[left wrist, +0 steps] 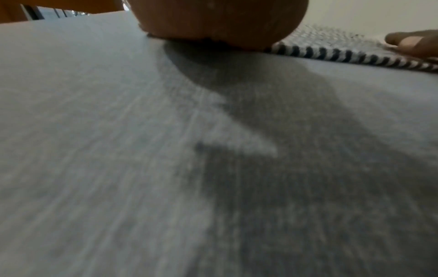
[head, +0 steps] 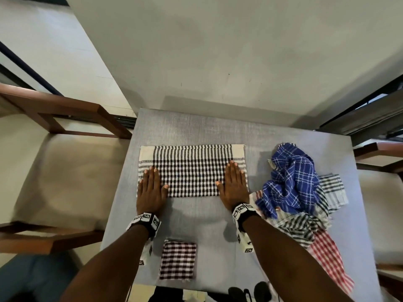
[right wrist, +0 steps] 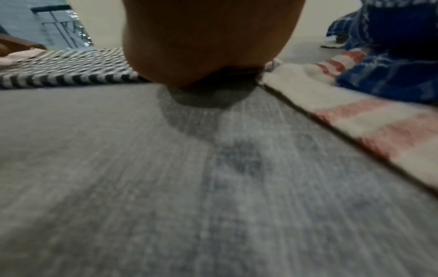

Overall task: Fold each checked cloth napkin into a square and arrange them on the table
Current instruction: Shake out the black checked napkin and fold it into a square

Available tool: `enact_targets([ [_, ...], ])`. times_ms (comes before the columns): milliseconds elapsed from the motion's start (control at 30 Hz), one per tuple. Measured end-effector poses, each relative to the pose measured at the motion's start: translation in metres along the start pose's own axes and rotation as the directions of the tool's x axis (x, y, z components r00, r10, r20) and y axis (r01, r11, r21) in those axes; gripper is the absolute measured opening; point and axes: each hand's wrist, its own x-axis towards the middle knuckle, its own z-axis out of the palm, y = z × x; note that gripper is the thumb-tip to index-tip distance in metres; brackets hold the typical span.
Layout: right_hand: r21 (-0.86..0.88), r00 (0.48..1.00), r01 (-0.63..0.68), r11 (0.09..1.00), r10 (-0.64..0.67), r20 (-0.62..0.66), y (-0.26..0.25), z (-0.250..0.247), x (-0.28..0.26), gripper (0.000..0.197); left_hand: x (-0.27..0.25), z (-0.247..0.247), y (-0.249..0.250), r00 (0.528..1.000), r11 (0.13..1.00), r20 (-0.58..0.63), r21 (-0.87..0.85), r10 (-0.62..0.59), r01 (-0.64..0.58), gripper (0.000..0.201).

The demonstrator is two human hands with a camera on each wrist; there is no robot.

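Observation:
A black-and-white checked napkin lies flat as a wide rectangle on the grey table. My left hand presses flat on its left end, fingers straight. My right hand presses flat on its right end in the same way. The napkin's near edge shows in the left wrist view beside my left palm, and again as a checked napkin edge in the right wrist view next to my right palm. A small folded dark-red checked square sits near the table's front edge between my forearms.
A heap of unfolded napkins lies at the right: a crumpled blue one, a green-checked one and a red-checked one that hangs toward the front right corner. Wooden chairs stand at both sides of the table.

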Motion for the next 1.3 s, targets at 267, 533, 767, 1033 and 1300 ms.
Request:
enact_targets([
  [267, 0.075, 0.966, 0.254, 0.964, -0.256, 0.031, -0.094, -0.002, 0.026, 0.064, 0.033, -0.003, 0.076, 0.96, 0.96, 0.027, 0.023, 0.279, -0.28, 0.063],
  [533, -0.025, 0.957, 0.275, 0.961, -0.271, 0.099, -0.101, 0.015, 0.06, 0.064, 0.063, 0.01, 0.042, 0.965, 0.962, 0.011, 0.08, 0.262, -0.262, 0.062],
  [767, 0.013, 0.968, 0.243, 0.97, -0.243, 0.055, -0.109, 0.016, 0.064, 0.064, 0.068, 0.004, 0.042, 0.977, 0.968, 0.017, 0.135, 0.213, -0.213, 0.062],
  [1033, 0.0, 0.981, 0.186, 0.982, -0.186, 0.059, -0.11, 0.017, 0.079, 0.064, 0.086, 0.005, 0.051, 0.982, 0.977, 0.011, 0.106, 0.186, -0.186, 0.062],
  [1300, 0.025, 0.995, -0.08, 0.996, 0.082, -0.058, -0.007, -0.001, 0.073, 0.071, 0.073, -0.007, -0.009, 0.996, 0.999, -0.083, -0.01, -0.034, 0.033, 0.064],
])
